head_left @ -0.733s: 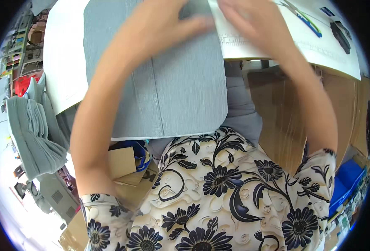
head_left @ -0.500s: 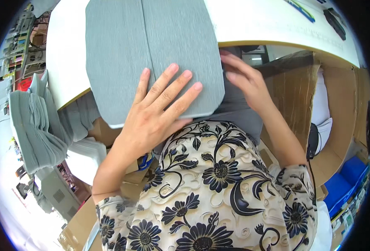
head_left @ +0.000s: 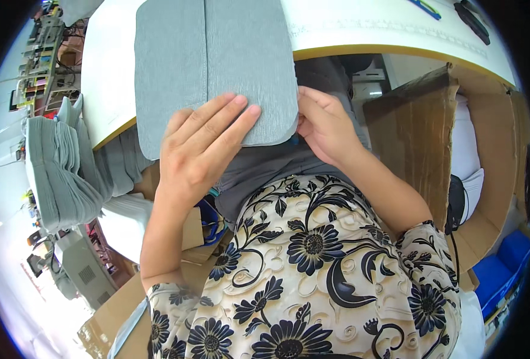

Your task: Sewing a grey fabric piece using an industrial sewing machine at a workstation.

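Observation:
A grey fabric panel (head_left: 250, 54) with rounded corners and a lengthwise seam rests partly on the white table, and its near end reaches past the edge toward me. Across its lower left part lies my left hand (head_left: 196, 149), open, palm down, with the fingers stretched out over the fabric. My right hand (head_left: 328, 122) is closed at the panel's lower right edge, the thumb and fingers pinching it. Some of those fingertips are hidden under the fabric.
A white table (head_left: 349, 24) with a yellowish edge curves ahead. A stack of grey fabric pieces (head_left: 58, 173) hangs at the left. An open cardboard box (head_left: 412, 125) stands at the right, near blue bins (head_left: 504, 269). Dark pliers-like tool (head_left: 472, 23) lies far right on the table.
The panel has shifted away from me and turned slightly. My left fingers have drawn closer together, and my right hand has moved left and closed on the panel's edge.

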A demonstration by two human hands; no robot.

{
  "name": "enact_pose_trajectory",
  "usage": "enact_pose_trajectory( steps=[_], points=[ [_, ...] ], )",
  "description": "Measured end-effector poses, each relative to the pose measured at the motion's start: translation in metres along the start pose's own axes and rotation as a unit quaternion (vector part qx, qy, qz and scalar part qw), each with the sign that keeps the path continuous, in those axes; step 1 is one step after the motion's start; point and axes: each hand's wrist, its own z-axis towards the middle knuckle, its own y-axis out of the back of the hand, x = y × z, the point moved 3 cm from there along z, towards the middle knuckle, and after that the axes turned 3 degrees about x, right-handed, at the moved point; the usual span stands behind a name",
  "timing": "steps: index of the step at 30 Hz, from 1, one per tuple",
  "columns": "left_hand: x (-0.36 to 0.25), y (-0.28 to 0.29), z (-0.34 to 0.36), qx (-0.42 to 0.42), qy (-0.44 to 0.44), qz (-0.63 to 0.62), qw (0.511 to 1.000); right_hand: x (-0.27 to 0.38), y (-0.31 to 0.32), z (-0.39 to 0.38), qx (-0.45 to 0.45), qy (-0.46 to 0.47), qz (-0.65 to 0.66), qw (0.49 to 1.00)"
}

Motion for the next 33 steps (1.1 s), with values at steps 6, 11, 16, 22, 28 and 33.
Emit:
enact_pose_trajectory(
  steps=[6,11,16,22,28,33],
  points=[
    [-0.002,-0.014,-0.001,-0.003,-0.037,-0.006,0.999,-0.004,0.003,-0.015,0.023,-0.007,0.018,1.0],
    [0.007,-0.015,0.001,-0.024,0.026,-0.118,0.992,-0.002,0.005,-0.018,0.025,0.013,-0.088,0.996],
    [0.008,-0.011,0.003,-0.037,0.155,-0.207,0.965,-0.002,0.01,-0.013,0.035,0.013,-0.072,0.997],
    [-0.005,-0.006,0.024,0.066,0.115,-0.147,0.98,-0.013,0.007,0.0,-0.016,0.03,0.031,0.999],
    [0.02,-0.008,0.086,0.029,0.123,-0.152,0.98,-0.017,0.011,0.008,0.065,0.082,-0.017,0.994],
    [0.073,-0.06,0.146,-0.013,0.124,0.081,0.989,-0.027,0.007,0.024,0.018,0.083,-0.024,0.996]
  ],
)
